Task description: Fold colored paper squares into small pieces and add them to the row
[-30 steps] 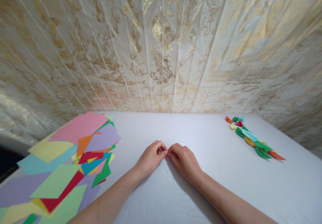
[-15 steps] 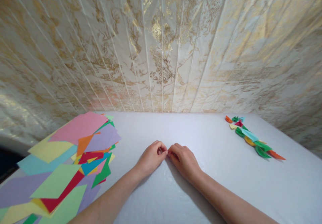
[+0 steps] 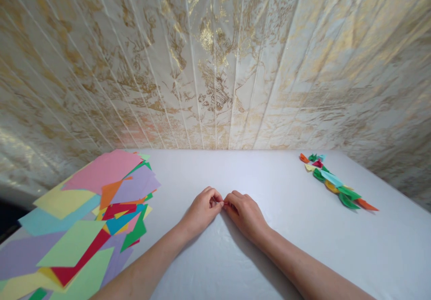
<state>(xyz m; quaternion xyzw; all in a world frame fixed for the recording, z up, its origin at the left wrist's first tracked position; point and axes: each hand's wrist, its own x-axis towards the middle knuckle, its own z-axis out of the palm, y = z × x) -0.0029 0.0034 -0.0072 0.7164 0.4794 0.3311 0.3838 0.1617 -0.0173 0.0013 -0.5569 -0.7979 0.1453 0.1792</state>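
Near the middle of the white table (image 3: 188, 169), my left hand (image 3: 204, 208) and my right hand (image 3: 245, 212) meet at the fingertips. Both are closed in a pinch. Between them shows a tiny reddish bit (image 3: 225, 203), mostly hidden by the fingers, too small to make out. The hands are just above the tabletop, with a shadow beneath the right one.
Overlapping coloured paper sheets (image 3: 107, 169) cover the table's left side. At the right lies a row of small folded paper pieces (image 3: 332, 178), green, orange, yellow, red and light blue. A patterned white and gold curtain (image 3: 215, 66) hangs behind the table.
The view has shifted slightly, so the papers and folded pieces appear a little further left. Both hands keep nearly the same pinched pose.
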